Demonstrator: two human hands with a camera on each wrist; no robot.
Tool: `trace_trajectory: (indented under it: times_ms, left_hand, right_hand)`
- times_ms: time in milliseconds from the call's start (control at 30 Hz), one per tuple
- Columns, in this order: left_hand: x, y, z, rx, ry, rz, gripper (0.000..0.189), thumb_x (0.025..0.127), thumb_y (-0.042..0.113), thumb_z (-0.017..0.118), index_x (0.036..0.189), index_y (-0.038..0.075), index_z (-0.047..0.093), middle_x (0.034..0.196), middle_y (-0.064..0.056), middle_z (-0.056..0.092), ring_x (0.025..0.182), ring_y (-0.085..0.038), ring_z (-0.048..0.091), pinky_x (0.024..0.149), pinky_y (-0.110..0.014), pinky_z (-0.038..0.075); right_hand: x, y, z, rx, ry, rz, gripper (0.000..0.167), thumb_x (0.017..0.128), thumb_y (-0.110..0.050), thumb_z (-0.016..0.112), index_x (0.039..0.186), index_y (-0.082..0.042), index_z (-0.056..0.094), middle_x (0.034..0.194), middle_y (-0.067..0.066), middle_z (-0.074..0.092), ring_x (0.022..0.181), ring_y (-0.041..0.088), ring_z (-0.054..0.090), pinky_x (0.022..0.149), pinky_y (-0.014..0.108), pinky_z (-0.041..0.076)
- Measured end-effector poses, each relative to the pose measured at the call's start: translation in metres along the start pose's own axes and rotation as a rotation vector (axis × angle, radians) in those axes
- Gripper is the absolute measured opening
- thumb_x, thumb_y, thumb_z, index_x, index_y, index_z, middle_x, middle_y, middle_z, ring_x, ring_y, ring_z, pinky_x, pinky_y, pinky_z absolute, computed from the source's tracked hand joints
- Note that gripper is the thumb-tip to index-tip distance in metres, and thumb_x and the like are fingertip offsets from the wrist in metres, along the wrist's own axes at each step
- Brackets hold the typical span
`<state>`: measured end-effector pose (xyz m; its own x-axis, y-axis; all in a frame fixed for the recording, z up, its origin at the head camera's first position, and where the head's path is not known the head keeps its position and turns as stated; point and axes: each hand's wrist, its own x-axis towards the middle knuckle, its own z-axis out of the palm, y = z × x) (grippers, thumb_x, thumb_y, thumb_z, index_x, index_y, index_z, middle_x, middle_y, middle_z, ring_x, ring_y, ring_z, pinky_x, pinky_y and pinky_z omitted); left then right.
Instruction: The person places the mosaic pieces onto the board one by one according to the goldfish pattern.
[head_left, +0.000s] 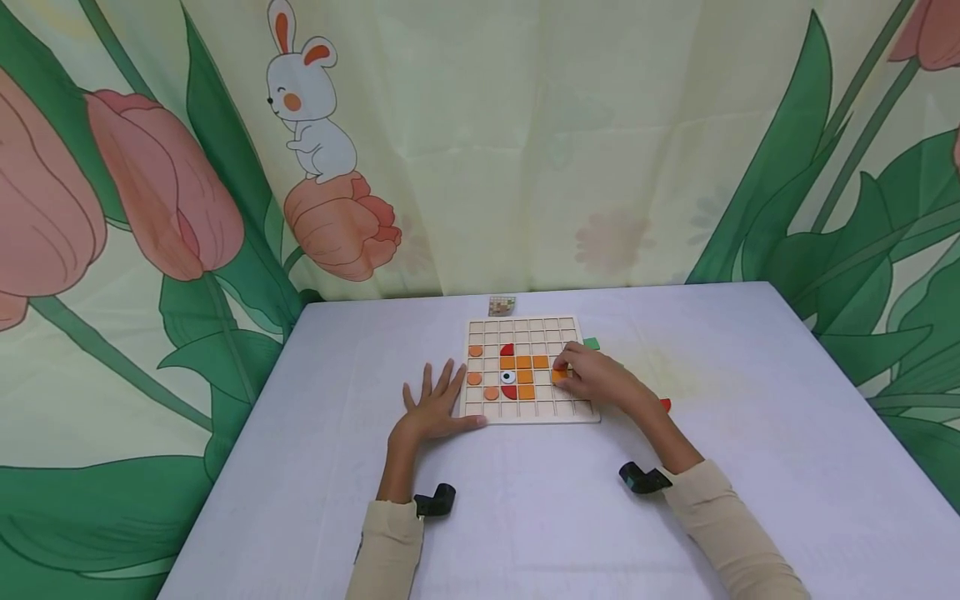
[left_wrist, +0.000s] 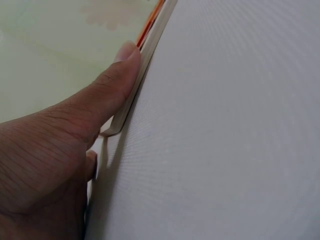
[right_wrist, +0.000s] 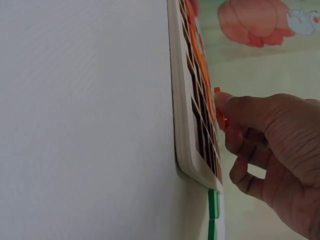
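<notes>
A pale wooden grid board (head_left: 540, 410) lies on the table. Orange square tiles (head_left: 524, 377), round light-orange pieces (head_left: 475, 378), red curved pieces (head_left: 508, 392) and a white eye piece (head_left: 507, 377) sit in its cells. Fingers spread, my left hand (head_left: 433, 412) rests at the board's left side. Its thumb (left_wrist: 117, 75) lies against the near edge. Over the right part of the grid, my right hand (head_left: 603, 379) pinches an orange square tile (right_wrist: 220, 109) between thumb and fingers. The right wrist view shows this tile tilted up, just above the cells.
Green pieces (head_left: 592, 343) lie by the board's right edge, partly behind the right hand in the head view. A red piece (head_left: 665, 405) shows beside the right forearm. Behind the board is a small patterned item (head_left: 502, 306). White cloth (head_left: 525, 508) covers the table.
</notes>
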<state>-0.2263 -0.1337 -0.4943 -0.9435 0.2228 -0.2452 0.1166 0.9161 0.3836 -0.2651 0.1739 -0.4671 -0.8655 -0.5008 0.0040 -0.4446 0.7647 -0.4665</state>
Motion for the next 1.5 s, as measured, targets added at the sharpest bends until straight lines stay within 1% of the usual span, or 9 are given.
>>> trace_trajectory:
  times_ms: [200, 267, 400, 667, 867, 1000, 1200, 1500]
  left_hand:
    - [-0.001, -0.001, 0.000, -0.006, -0.002, -0.005, 0.107, 0.076, 0.072, 0.063, 0.159, 0.026, 0.012, 0.165, -0.002, -0.001, 0.147, -0.035, -0.016, 0.107, -0.070, -0.010]
    - [-0.001, 0.000, 0.001, -0.014, 0.003, 0.001, 0.106, 0.077, 0.071, 0.064, 0.159, 0.025, 0.014, 0.165, -0.003, 0.000, 0.147, -0.036, -0.015, 0.107, -0.071, -0.009]
    - [-0.001, 0.001, 0.000, -0.015, -0.009, -0.002, 0.107, 0.077, 0.072, 0.063, 0.159, 0.027, 0.011, 0.165, -0.002, -0.002, 0.147, -0.035, -0.018, 0.107, -0.070, -0.011]
    - [-0.002, 0.000, -0.003, -0.023, 0.000, 0.012, 0.106, 0.077, 0.070, 0.064, 0.159, 0.025, 0.013, 0.165, -0.004, 0.000, 0.147, -0.037, -0.016, 0.106, -0.071, -0.010]
    - [-0.001, 0.000, -0.002, -0.024, -0.001, 0.015, 0.107, 0.077, 0.071, 0.064, 0.159, 0.025, 0.013, 0.165, -0.003, 0.000, 0.147, -0.036, -0.017, 0.106, -0.071, -0.010]
    - [-0.001, 0.000, -0.001, -0.021, -0.015, 0.006, 0.107, 0.077, 0.072, 0.063, 0.159, 0.026, 0.010, 0.165, -0.002, -0.002, 0.147, -0.035, -0.018, 0.107, -0.070, -0.011]
    - [-0.001, 0.000, -0.002, -0.037, 0.002, 0.016, 0.107, 0.077, 0.070, 0.065, 0.159, 0.025, 0.013, 0.165, -0.004, 0.001, 0.147, -0.037, -0.016, 0.106, -0.071, -0.011]
    - [-0.002, 0.001, -0.002, -0.035, -0.002, 0.013, 0.106, 0.077, 0.070, 0.064, 0.159, 0.025, 0.012, 0.165, -0.003, 0.000, 0.147, -0.036, -0.016, 0.106, -0.070, -0.011]
  right_hand:
    - [0.014, -0.006, 0.009, -0.037, 0.005, -0.028, 0.026, 0.090, -0.021, 0.073, 0.109, -0.004, 0.069, 0.107, 0.005, 0.059, 0.088, 0.018, 0.055, 0.082, 0.033, 0.052]
    - [0.016, -0.008, 0.011, -0.043, 0.005, -0.031, 0.025, 0.090, -0.020, 0.073, 0.108, -0.003, 0.069, 0.107, 0.006, 0.059, 0.089, 0.019, 0.056, 0.083, 0.034, 0.052]
    - [0.019, -0.012, 0.013, -0.048, 0.003, -0.049, 0.024, 0.089, -0.017, 0.073, 0.108, -0.002, 0.068, 0.107, 0.007, 0.059, 0.090, 0.020, 0.057, 0.083, 0.035, 0.052]
    - [0.023, -0.013, 0.016, -0.054, 0.008, -0.032, 0.025, 0.090, -0.021, 0.073, 0.107, -0.004, 0.069, 0.106, 0.005, 0.059, 0.086, 0.018, 0.055, 0.081, 0.032, 0.051]
    - [0.024, -0.014, 0.017, -0.060, -0.003, -0.018, 0.025, 0.090, -0.021, 0.073, 0.109, -0.005, 0.069, 0.107, 0.005, 0.059, 0.088, 0.018, 0.056, 0.083, 0.032, 0.051]
    - [0.024, -0.014, 0.017, -0.050, -0.001, -0.008, 0.025, 0.089, -0.020, 0.074, 0.109, -0.005, 0.069, 0.108, 0.005, 0.059, 0.089, 0.018, 0.056, 0.084, 0.032, 0.051]
    - [0.023, -0.011, 0.018, -0.046, 0.023, -0.023, 0.024, 0.089, -0.020, 0.074, 0.107, -0.006, 0.069, 0.107, 0.005, 0.059, 0.088, 0.018, 0.057, 0.082, 0.033, 0.052]
    - [0.022, -0.011, 0.018, -0.040, 0.025, -0.025, 0.026, 0.088, -0.020, 0.075, 0.108, -0.005, 0.070, 0.108, 0.005, 0.059, 0.090, 0.019, 0.057, 0.084, 0.033, 0.052]
